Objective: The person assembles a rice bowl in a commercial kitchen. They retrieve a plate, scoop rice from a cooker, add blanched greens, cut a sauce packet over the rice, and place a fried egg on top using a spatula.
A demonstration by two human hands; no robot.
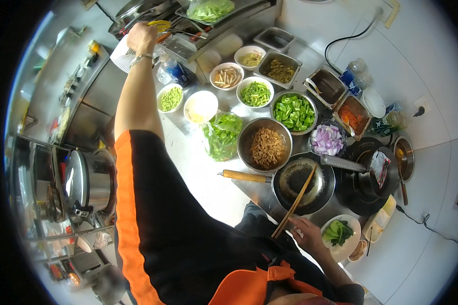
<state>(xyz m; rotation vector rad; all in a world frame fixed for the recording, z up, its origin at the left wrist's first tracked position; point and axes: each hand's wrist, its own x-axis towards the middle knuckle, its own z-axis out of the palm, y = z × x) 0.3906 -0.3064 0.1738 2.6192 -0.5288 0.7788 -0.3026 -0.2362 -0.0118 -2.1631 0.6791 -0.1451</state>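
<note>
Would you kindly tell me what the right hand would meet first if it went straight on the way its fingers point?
The right hand would probably meet the chopsticks that stick out over the pan; depth is unclear, so it may already touch them.

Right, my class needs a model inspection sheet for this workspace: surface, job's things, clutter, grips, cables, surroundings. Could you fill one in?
Surface: metal counter, crowded with bowls and trays.
Job's things: wooden chopsticks lie across a black pan; a metal bowl beside it contains brown shredded food.
Clutter: red-and-white packet at the right; bottle near the left bowls.
Grips: left grip reaches to the upper left, by a yellow item, hold unclear; right grip is beside the chopsticks, contact unclear.
Cables: black cable against the pale wall; another at the lower right.
Surroundings: large metal pot at the left.
</note>
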